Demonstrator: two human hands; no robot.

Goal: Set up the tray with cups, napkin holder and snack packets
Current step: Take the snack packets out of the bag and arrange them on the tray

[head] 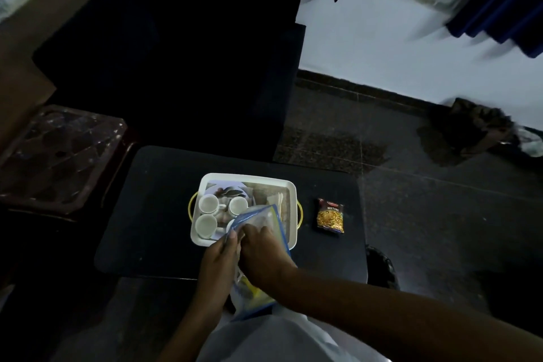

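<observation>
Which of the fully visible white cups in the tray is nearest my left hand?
The front-left cup, by the tray's near-left corner, just beyond the left hand pinching the plastic bag; the other two sit farther back.

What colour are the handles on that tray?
Yellow handles, one on each side of the white tray; the head view shows both.

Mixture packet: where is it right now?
In the head view, the Mixture packet lies flat on the black table, just right of the white tray and outside it, away from the left hand and right hand, busy with a clear bag.
</observation>
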